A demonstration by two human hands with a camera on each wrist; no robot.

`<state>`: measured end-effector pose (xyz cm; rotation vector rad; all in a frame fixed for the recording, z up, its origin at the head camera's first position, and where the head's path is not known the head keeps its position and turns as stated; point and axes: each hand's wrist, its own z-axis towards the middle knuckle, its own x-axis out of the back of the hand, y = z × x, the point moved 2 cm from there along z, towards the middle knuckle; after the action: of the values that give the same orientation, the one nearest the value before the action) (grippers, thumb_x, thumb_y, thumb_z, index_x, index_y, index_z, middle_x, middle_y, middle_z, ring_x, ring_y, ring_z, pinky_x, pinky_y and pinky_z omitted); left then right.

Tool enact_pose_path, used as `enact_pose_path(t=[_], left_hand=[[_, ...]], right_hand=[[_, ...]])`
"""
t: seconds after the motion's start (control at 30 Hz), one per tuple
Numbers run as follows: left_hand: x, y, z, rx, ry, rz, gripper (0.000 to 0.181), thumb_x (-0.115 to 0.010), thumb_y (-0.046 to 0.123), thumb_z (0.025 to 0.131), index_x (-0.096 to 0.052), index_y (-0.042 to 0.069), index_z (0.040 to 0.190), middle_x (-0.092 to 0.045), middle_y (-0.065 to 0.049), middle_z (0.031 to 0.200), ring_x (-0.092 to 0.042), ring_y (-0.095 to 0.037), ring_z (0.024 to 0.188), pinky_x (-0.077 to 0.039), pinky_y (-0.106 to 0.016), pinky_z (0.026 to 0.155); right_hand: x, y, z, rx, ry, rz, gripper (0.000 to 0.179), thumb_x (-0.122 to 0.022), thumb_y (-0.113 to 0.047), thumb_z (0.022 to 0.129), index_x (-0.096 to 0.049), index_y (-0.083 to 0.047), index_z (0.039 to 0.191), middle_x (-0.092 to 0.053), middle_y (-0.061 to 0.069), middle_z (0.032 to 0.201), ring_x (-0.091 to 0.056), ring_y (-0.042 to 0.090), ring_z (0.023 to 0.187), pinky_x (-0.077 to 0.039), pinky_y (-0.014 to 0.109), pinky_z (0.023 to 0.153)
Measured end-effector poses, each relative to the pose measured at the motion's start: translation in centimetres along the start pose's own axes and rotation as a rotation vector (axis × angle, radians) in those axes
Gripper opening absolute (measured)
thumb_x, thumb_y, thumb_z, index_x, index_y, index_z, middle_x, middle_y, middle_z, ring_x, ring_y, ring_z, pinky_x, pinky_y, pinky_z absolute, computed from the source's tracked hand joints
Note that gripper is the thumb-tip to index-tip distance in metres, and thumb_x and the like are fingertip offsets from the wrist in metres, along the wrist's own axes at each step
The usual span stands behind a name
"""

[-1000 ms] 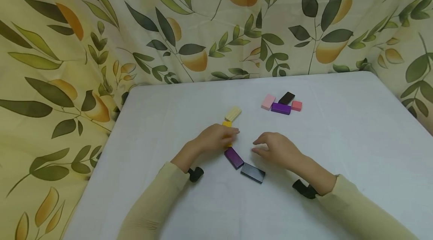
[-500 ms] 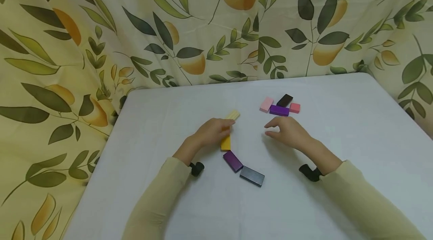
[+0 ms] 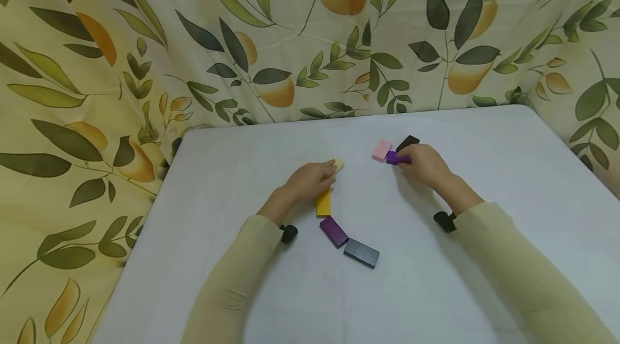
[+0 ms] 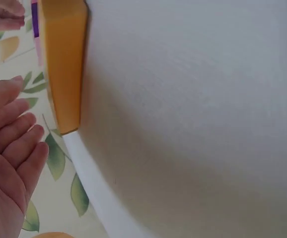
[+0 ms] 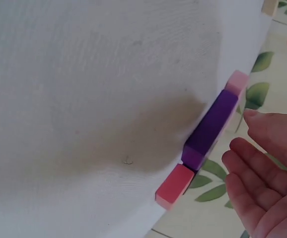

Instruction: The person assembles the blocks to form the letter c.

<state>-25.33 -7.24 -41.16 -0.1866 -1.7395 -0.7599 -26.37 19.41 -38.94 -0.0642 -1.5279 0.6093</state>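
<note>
In the head view, my left hand [image 3: 310, 180] is over the pale yellow block [image 3: 339, 163], fingers loosely bent and partly covering it. Just below that hand lies a yellow-orange block [image 3: 323, 204], large in the left wrist view. A dark plum block [image 3: 333, 231] and a dark grey block [image 3: 361, 253] continue the curved row toward the front. Over on the right, my right hand [image 3: 426, 163] reaches across the purple block [image 3: 393, 158]. In the right wrist view its fingers look relaxed and apart from that block, with a coral block [image 5: 175, 186] by the block's near end.
Beside the purple block are a pink block [image 3: 382, 150] and a black block [image 3: 408, 142], the latter partly hidden by my right hand. Everything lies on a white-covered table [image 3: 271, 145]. A leaf-and-fruit patterned curtain [image 3: 290, 37] hangs behind and to the left.
My right hand has moved up and right to the purple block. My left hand has slid up from the yellow-orange block to the pale yellow one. The blocks seem unmoved.
</note>
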Motion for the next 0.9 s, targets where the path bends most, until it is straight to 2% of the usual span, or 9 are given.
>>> enact_pose_path(t=[0.3, 0.47, 0.73, 0.9], left_hand=[[-0.5, 0.1, 0.4, 0.000, -0.046, 0.055, 0.044, -0.046, 0.031, 0.097, -0.045, 0.009, 0.135, -0.036, -0.001, 0.142, -0.033, -0.017, 0.130, -0.026, -0.030, 0.105], [-0.4, 0.1, 0.4, -0.011, -0.053, 0.089, 0.042, -0.046, 0.029, 0.098, -0.048, 0.009, 0.133, -0.038, 0.000, 0.141, -0.034, -0.017, 0.129, -0.027, -0.031, 0.105], [-0.2, 0.0, 0.6, -0.008, -0.064, 0.081, 0.041, -0.046, 0.029, 0.097, -0.048, 0.010, 0.133, -0.039, 0.000, 0.140, -0.036, -0.018, 0.128, -0.028, -0.032, 0.105], [-0.2, -0.2, 0.8, 0.000, -0.070, 0.067, 0.040, -0.046, 0.030, 0.097, -0.049, 0.012, 0.133, -0.040, 0.001, 0.139, -0.038, -0.018, 0.127, -0.029, -0.032, 0.104]], right_hand=[[-1.1, 0.3, 1.1, 0.020, -0.061, -0.086, 0.024, -0.062, 0.005, 0.081, -0.064, 0.012, 0.104, -0.059, 0.029, 0.107, -0.053, 0.043, 0.105, -0.040, 0.053, 0.089], [-1.2, -0.1, 0.8, 0.046, -0.046, -0.111, 0.021, -0.062, 0.007, 0.080, -0.066, 0.009, 0.100, -0.061, 0.027, 0.103, -0.056, 0.041, 0.100, -0.044, 0.051, 0.085], [-1.6, -1.1, -0.1, 0.112, -0.033, -0.100, 0.016, -0.064, 0.009, 0.077, -0.070, 0.007, 0.092, -0.065, 0.021, 0.091, -0.061, 0.037, 0.090, -0.048, 0.047, 0.079], [-1.9, -1.8, 0.1, 0.170, -0.022, -0.113, 0.015, -0.064, 0.011, 0.076, -0.070, 0.006, 0.089, -0.066, 0.020, 0.090, -0.062, 0.036, 0.087, -0.049, 0.045, 0.077]])
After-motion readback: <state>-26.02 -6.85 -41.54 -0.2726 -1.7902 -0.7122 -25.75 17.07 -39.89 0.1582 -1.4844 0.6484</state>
